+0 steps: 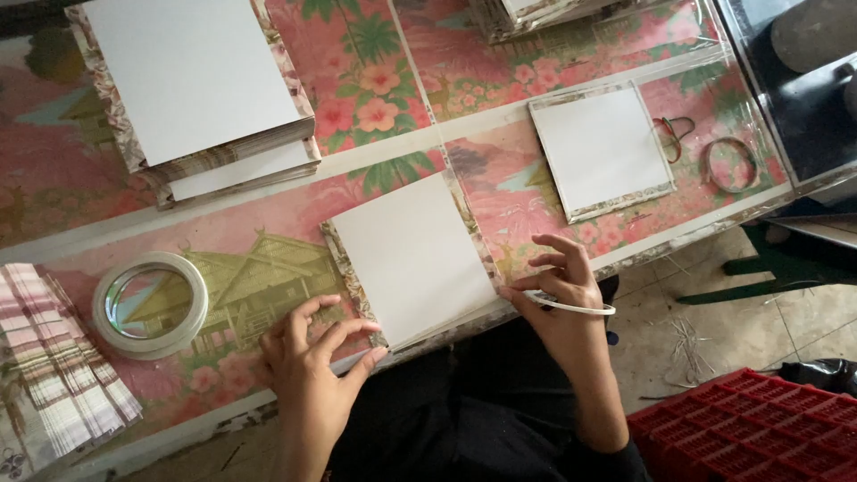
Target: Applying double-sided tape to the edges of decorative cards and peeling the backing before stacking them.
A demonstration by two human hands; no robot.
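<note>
A white square board [412,256] with a patterned paper border lies at the near edge of the tabletop [393,107], which is covered with a pink floral sheet under clear plastic. The left hand [312,361] rests at the board's near-left corner, fingers loosely spread and fingertips touching the corner, holding nothing. The right hand [561,286] is at the board's near-right edge, thumb and forefinger pinched on a thin white strip [571,306] that curves out to the right past the wrist. To the left of the left hand sits a roll of white tape [149,305], and farther left a fanned pile of striped paper strips [54,357]. At the far left is a stack of similar white boards [201,89]. A single white board [603,149] lies far right of the worked board, with a loop of rubber bands [674,134] and a clear tape ring [730,164] beyond it. A red plastic crate [759,428] stands on the floor at the near right.
</note>
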